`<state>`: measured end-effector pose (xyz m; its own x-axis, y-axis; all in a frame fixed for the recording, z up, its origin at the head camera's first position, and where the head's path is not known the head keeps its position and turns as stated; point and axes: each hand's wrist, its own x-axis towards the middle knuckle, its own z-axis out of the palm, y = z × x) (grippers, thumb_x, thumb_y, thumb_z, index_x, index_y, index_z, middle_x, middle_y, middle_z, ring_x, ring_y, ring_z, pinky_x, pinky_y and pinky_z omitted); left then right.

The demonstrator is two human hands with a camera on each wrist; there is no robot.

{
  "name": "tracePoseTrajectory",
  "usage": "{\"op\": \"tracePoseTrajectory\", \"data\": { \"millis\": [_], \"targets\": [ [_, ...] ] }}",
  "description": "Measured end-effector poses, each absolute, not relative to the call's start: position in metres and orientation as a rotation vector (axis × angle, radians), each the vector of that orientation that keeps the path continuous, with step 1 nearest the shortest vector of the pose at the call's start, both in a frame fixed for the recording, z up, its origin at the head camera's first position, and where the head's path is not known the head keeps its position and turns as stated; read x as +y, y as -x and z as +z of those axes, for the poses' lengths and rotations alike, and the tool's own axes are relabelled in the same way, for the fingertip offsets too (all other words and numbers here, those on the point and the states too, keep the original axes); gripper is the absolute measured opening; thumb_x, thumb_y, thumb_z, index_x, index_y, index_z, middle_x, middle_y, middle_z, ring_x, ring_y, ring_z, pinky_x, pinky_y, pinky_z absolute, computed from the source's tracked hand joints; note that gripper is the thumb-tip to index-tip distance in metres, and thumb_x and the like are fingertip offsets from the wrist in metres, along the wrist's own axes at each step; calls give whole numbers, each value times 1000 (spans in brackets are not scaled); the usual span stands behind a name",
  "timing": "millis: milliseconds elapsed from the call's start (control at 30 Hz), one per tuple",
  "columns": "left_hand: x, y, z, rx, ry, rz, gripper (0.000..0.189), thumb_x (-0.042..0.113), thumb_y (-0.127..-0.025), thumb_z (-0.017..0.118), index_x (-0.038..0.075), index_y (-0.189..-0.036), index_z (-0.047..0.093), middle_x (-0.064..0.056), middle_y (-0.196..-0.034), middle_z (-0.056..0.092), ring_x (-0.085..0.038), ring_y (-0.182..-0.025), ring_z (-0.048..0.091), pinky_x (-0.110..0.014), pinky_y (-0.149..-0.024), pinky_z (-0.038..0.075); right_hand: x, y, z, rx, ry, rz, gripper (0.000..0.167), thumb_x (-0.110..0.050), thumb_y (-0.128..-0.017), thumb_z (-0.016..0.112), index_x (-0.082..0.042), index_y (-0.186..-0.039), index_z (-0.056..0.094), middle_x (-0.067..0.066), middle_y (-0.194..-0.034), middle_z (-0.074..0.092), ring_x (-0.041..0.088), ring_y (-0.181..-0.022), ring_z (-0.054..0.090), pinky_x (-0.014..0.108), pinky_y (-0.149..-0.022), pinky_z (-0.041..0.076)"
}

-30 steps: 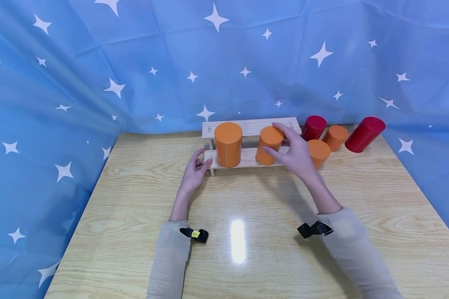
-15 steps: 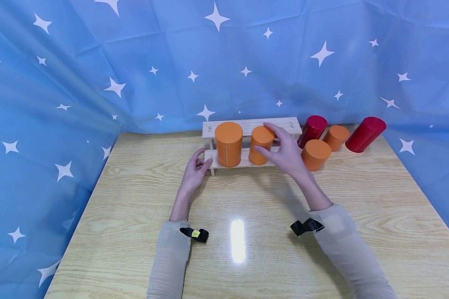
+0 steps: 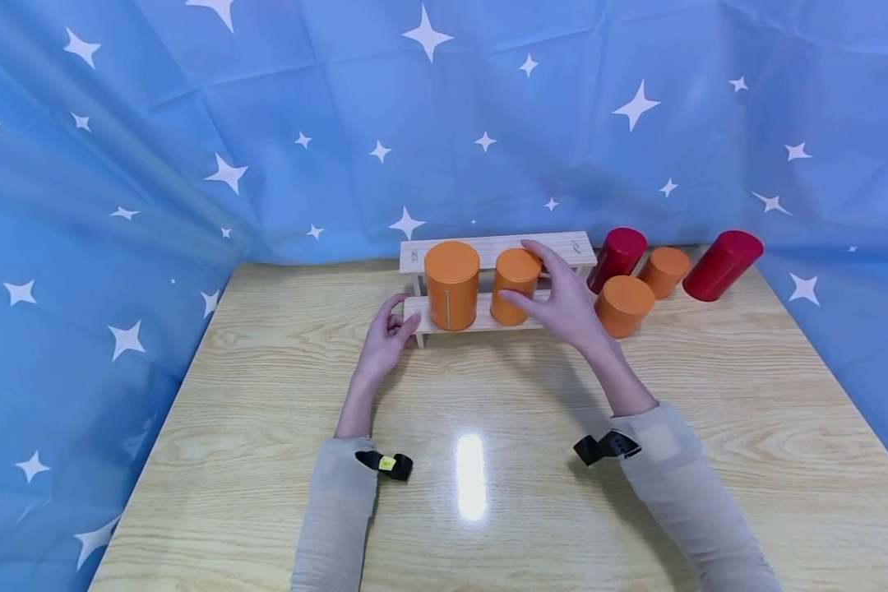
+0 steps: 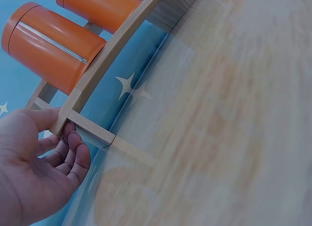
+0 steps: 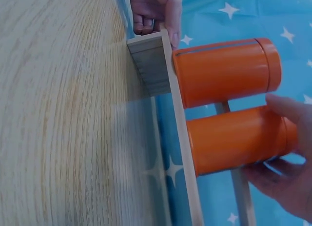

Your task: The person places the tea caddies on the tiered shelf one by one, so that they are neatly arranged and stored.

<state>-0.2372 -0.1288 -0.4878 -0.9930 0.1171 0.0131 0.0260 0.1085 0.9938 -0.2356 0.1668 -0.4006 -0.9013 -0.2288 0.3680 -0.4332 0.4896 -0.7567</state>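
Observation:
A two-tier wooden rack (image 3: 488, 323) stands at the back of the table. On its lower step stand a larger orange canister (image 3: 452, 288) at the left and a smaller orange canister (image 3: 514, 292) just right of it, with a narrow gap between them. My right hand (image 3: 568, 304) grips the smaller canister near its lid, thumb in front and fingers behind. My left hand (image 3: 383, 339) pinches the left end of the lower step; in the left wrist view, the thumb of the left hand (image 4: 44, 162) lies on top and the other fingers curl beneath.
Right of the rack, two red canisters (image 3: 617, 259) (image 3: 722, 266) and two orange canisters (image 3: 625, 307) (image 3: 664, 273) stand on the wooden table (image 3: 503, 395). A blue star-patterned cloth (image 3: 326, 99) hangs behind and at both sides.
The smaller orange canister has shifted left along the lower step with my right hand, closer to the larger one, and then stayed nearly still. My left hand has not moved.

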Motion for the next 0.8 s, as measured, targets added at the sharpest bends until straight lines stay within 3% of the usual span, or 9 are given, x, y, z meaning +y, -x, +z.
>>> {"op": "tracePoseTrajectory", "data": {
  "millis": [167,467,700,800],
  "targets": [
    [-128,237,-489,2300,-153,2049,57,19,-103,63,5,-153,39,-5,-82,54,-20,-77,59,-32,-77,54,172,232,-399,-2515,-549,1428,81,-25,-88,82,-8,-154,39,12,-142,52,30,-123,54,51,-102,47],
    [-129,237,-490,2307,-153,2054,57,22,-102,63,8,-153,41,-9,-85,56,-24,-80,59,-35,-79,54,189,224,-399,-2449,-493,1462,74,-17,-87,82,-8,-150,44,13,-140,55,34,-120,58,56,-102,46],
    [-129,236,-489,2307,-141,2049,56,21,-102,63,9,-152,41,-13,-86,57,-24,-79,60,-31,-77,53,209,216,-396,-2404,-467,1427,71,-7,-86,81,-8,-148,47,15,-140,54,31,-123,55,47,-104,47],
    [-128,236,-489,2309,-141,2050,56,20,-102,63,9,-152,41,-14,-87,57,-23,-78,60,-30,-75,53,219,212,-396,-2407,-429,1404,71,-7,-86,81,-10,-149,47,13,-141,54,28,-121,54,32,-103,48]
  ]
}}
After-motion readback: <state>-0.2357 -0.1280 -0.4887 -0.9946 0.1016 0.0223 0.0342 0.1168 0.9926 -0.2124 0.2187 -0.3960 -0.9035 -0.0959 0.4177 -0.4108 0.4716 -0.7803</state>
